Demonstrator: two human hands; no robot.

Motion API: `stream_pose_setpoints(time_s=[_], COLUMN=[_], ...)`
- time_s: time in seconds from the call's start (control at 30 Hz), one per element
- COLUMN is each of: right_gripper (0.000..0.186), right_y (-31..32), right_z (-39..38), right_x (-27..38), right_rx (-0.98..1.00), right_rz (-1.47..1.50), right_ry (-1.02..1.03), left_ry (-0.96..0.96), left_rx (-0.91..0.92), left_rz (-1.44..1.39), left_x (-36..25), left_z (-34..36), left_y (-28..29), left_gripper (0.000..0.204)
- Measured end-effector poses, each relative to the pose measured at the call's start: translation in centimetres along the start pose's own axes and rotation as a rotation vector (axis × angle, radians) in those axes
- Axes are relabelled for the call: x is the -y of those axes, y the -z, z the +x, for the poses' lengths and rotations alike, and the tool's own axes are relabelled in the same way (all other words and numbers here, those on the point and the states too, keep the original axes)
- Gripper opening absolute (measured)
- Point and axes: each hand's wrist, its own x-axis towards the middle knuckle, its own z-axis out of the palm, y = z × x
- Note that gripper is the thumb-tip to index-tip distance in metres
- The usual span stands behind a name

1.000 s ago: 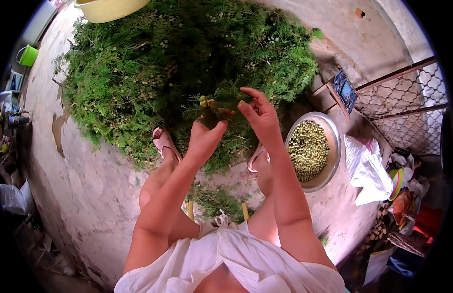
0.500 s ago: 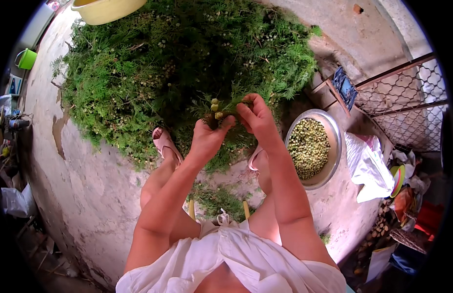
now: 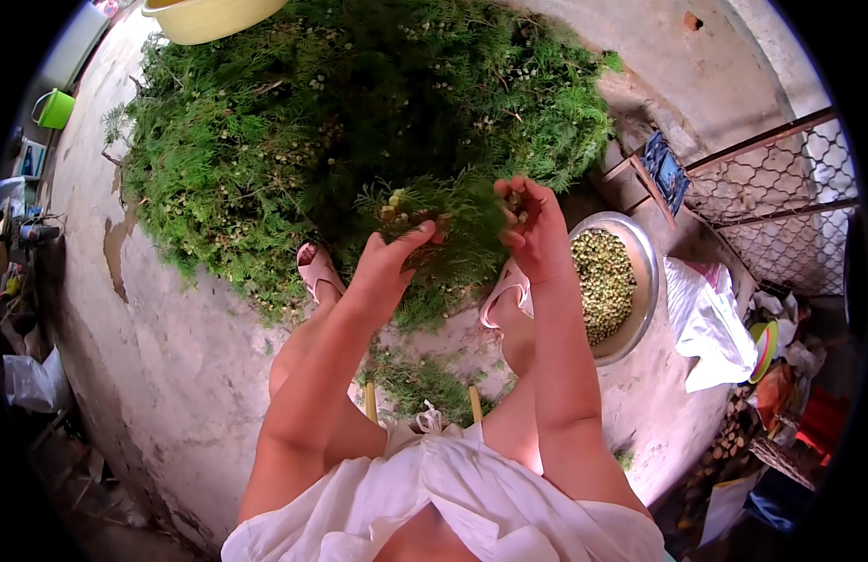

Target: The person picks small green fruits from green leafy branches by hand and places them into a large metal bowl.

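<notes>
My left hand (image 3: 382,270) pinches a feathery evergreen sprig (image 3: 467,215) between thumb and fingers, and pale green cones (image 3: 397,198) show on it above the thumb. Just right of the sprig is my right hand (image 3: 544,234), its fingers curled round a few small green cones (image 3: 515,204). Both hands are over the near edge of a big heap of cut evergreen branches (image 3: 219,150). Beside my right forearm stands a round metal basin (image 3: 647,281), partly hidden by that arm, with many loose green cones (image 3: 604,290) in it.
A yellow tub (image 3: 209,21) stands at the far left of the heap, a green bucket (image 3: 54,110) farther left. At right are a white sack (image 3: 706,328), a wire-mesh panel (image 3: 780,183) and a small stool-like frame with dark blue cloth (image 3: 663,173). My sandalled feet flank the heap's edge.
My right hand has drawn away to the right from the left one and turned, with small cones now showing in its fingers. The left hand has shifted slightly, still gripping the sprig.
</notes>
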Motion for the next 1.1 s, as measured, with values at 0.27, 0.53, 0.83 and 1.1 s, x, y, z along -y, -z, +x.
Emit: stream_pose_setpoints(time_s=[0.27, 0.53, 0.83, 1.1], right_gripper=[0.022, 0.024, 0.019, 0.023], right_y=[-1.0, -2.2, -1.5, 1.1], right_z=[-1.2, -1.0, -1.7, 0.4], right_x=[-0.4, -3.0, -3.9, -3.2], right_rx=[0.108, 0.179, 0.106, -0.216], right_rz=[-0.343, -0.638, -1.071, -1.899], right_ry=[-0.075, 0.077, 0.327, 0.862], left_ry=[0.056, -0.036, -0.156, -0.429], left_rx=[0.141, 0.116, -0.073, 0.007], left_rz=[-0.178, 0.031, 0.204, 0.363], left_x=[0.3, 1.2, 2.4, 2.4], left_z=[1.1, 1.4, 2.0, 1.2], left_y=[1.0, 0.4, -0.1, -0.6], left_gripper=[0.019, 0.021, 0.022, 0.015])
